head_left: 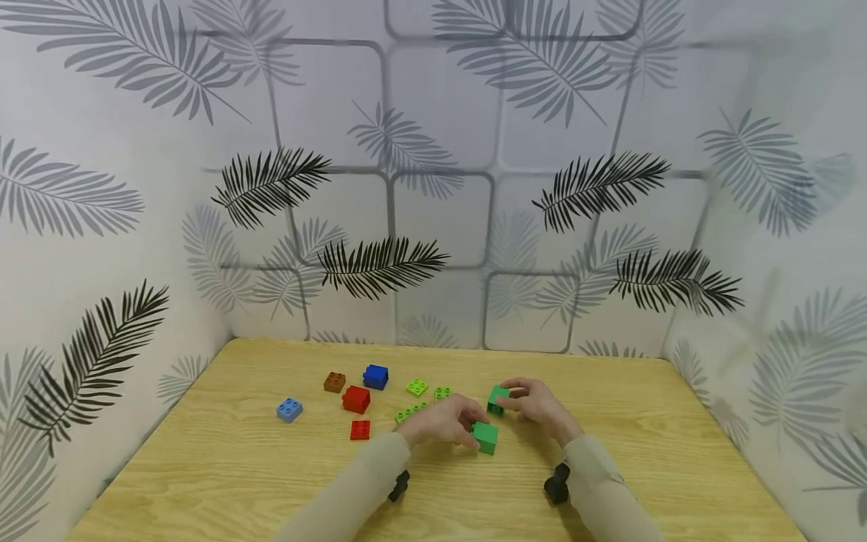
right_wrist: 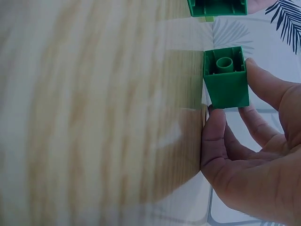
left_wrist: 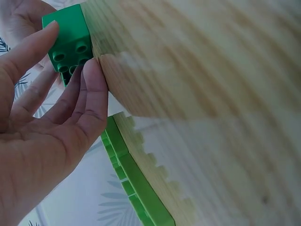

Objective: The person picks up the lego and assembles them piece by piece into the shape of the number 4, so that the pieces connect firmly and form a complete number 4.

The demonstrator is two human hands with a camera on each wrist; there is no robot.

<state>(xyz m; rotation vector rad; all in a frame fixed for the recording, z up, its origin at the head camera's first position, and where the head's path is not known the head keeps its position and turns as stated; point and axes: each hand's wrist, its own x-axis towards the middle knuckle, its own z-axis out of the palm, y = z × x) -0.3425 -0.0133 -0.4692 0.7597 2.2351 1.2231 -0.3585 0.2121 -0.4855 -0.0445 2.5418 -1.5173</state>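
My left hand (head_left: 443,421) holds a green toy building block (head_left: 485,437) near the middle of the table. In the left wrist view, its thumb lies on one face of that block (left_wrist: 68,30) and the fingers reach the studded side. Slightly farther back and to the right, my right hand (head_left: 538,406) grips a second green block (head_left: 497,400). The right wrist view shows this block (right_wrist: 226,87) between thumb and fingers, its hollow underside exposed. The two green blocks stand apart, and the left one's open bottom (right_wrist: 218,7) appears at that view's top edge.
Light green bricks (head_left: 417,387) lie just behind the left hand, one long brick (head_left: 406,413) partly covered. Farther left are a blue block (head_left: 375,377), a red block (head_left: 356,400), a brown brick (head_left: 335,382), a flat red brick (head_left: 360,430) and a light blue brick (head_left: 289,409). A patterned wall bounds the wooden table (head_left: 223,467).
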